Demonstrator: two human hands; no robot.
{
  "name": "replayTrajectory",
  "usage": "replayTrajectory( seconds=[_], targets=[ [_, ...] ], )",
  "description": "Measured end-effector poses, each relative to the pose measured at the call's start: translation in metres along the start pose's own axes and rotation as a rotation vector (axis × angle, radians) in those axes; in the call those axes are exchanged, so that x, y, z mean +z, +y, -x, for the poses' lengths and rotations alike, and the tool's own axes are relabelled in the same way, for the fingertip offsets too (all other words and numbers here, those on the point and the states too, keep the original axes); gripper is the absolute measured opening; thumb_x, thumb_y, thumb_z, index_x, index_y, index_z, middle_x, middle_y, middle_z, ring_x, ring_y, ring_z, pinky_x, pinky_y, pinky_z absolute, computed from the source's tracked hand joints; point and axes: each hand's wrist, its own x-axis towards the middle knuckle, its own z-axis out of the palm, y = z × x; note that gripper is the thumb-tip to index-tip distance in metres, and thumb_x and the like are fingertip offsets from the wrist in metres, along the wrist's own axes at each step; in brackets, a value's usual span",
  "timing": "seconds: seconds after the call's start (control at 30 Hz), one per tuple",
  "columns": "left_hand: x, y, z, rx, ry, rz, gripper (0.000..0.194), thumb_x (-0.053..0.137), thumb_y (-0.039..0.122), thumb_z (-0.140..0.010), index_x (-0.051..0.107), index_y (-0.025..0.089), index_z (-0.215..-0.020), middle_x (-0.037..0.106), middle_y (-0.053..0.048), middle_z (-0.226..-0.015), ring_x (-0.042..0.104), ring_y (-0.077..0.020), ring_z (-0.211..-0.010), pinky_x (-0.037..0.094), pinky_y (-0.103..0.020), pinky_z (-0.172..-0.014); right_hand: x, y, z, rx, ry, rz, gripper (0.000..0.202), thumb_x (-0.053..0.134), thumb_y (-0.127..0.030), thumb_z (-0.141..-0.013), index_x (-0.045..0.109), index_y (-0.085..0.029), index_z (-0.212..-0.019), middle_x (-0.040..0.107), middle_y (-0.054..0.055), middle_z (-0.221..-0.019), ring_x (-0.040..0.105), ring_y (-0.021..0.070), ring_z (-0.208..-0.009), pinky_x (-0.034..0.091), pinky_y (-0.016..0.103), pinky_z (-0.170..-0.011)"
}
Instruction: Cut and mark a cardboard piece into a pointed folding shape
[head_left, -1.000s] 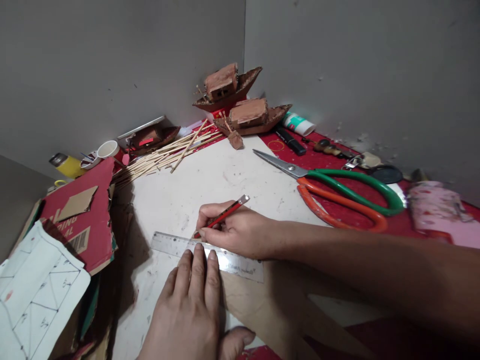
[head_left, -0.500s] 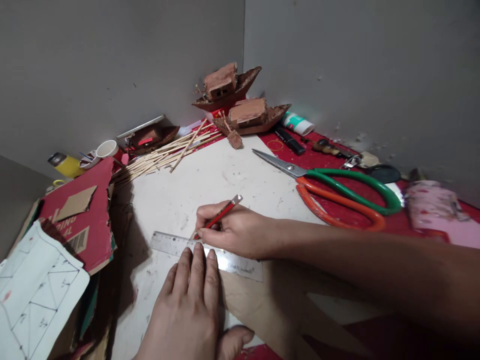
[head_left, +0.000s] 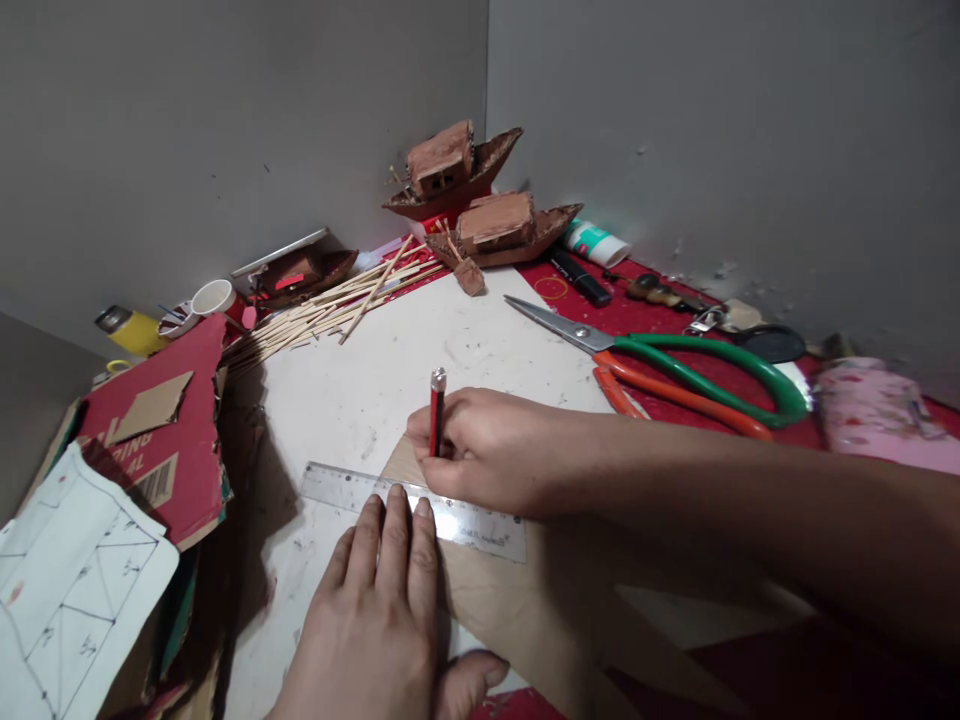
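A clear plastic ruler (head_left: pixel 480 535) lies across a piece of brown cardboard (head_left: pixel 510 600) on the white board. My left hand (head_left: pixel 375 600) rests flat, its fingertips pressing the ruler's near edge and the thumb spread to the right. In my right hand (head_left: pixel 480 440) is a red and black pencil (head_left: pixel 436 415), held almost upright just beyond the ruler's far edge. The pencil's tip is hidden behind the fingers. Beyond my right forearm lie large scissors (head_left: pixel 600 340) with one green and one orange handle.
Two brown model boats (head_left: pixel 495 225) stand at the back corner, near a pile of thin wooden sticks (head_left: pixel 322 310). Red printed cardboard (head_left: pixel 157 450) and a paper with a line drawing (head_left: pixel 82 590) are at left. A black marker (head_left: pixel 580 280) lies at right.
My right hand has slid to the right along the ruler, and the pencil has tipped from slanted to nearly upright. The left hand and ruler have stayed in place.
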Motion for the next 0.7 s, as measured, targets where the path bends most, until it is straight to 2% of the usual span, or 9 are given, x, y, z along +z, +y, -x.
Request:
replayTrajectory(
  seconds=[0.3, 0.5, 0.7],
  targets=[
    [0.002, 0.001, 0.003, -0.008, 0.006, 0.008, 0.092, 0.038, 0.075, -0.085, 0.05, -0.002, -0.136, 0.057, -0.03, -0.134, 0.061, -0.0411, -0.118, 0.056, -0.045, -0.087, -0.004, -0.001, 0.005, 0.023, -0.043, 0.154, 0.021, 0.06, -0.016, -0.073, 0.045, -0.021, -0.059, 0.046, -0.004, -0.054, 0.038, 0.011, -0.05, 0.031, 0.024, -0.047],
    [0.002, 0.0, 0.001, -0.013, 0.014, 0.004, 0.091, 0.04, 0.074, -0.085, 0.051, -0.001, -0.134, 0.059, -0.029, -0.132, 0.062, -0.0403, -0.116, 0.057, -0.043, -0.085, -0.014, -0.01, 0.009, 0.061, -0.137, 0.221, 0.014, 0.055, -0.021, -0.078, 0.047, -0.021, -0.066, 0.051, -0.003, -0.06, 0.042, 0.0117, -0.055, 0.034, 0.023, -0.051],
    [-0.002, 0.002, -0.005, -0.012, 0.052, -0.003, 0.09, 0.044, 0.074, -0.082, 0.057, -0.003, -0.127, 0.063, -0.031, -0.125, 0.067, -0.0407, -0.109, 0.058, -0.044, -0.08, -0.01, -0.009, 0.008, 0.068, -0.112, 0.227, 0.015, 0.057, -0.021, -0.076, 0.047, -0.021, -0.064, 0.051, -0.002, -0.058, 0.041, 0.0118, -0.054, 0.033, 0.022, -0.049]
  ],
)
